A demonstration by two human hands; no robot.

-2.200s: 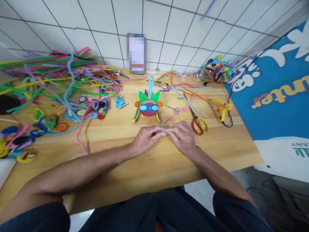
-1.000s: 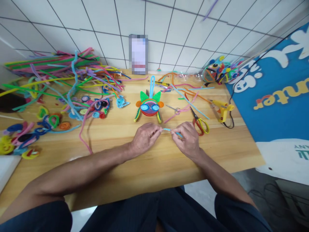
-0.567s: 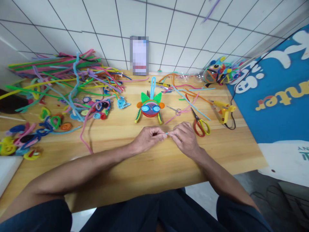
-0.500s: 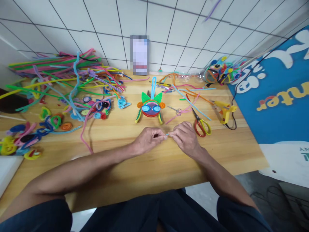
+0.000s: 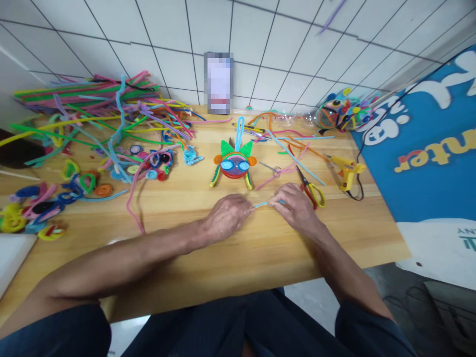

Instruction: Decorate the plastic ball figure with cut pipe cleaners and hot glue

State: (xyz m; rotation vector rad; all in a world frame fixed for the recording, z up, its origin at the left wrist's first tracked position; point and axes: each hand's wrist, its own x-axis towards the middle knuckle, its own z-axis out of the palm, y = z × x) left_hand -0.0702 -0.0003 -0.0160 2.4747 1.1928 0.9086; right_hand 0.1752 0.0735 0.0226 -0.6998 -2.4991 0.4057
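A short light-blue pipe cleaner [image 5: 261, 205] is stretched between my two hands above the front half of the table. My left hand [image 5: 231, 213] pinches one end, its fingers closed. The other end sits between the closed fingertips of my right hand [image 5: 293, 206], which partly hide it. Just beyond my hands stands a pipe-cleaner figure [image 5: 234, 168] with green pointed ears, blue eyes, orange round side pieces, yellow-green legs and a blue loop on top. Scissors [image 5: 315, 194] with red and yellow handles lie right behind my right hand.
Piled pipe cleaners [image 5: 89, 99] fill the back left, with coiled pieces [image 5: 40, 208] in front. A yellow glue gun [image 5: 345, 171] with a black cord lies at the right. A phone [image 5: 218, 83] leans on the tiled wall. Near the blue sign stands a clear container [image 5: 330, 116] of colourful bits.
My hands have moved slightly apart, and more of the blue pipe cleaner shows between them. My left hand has turned so its back faces up. The view has shifted a little.
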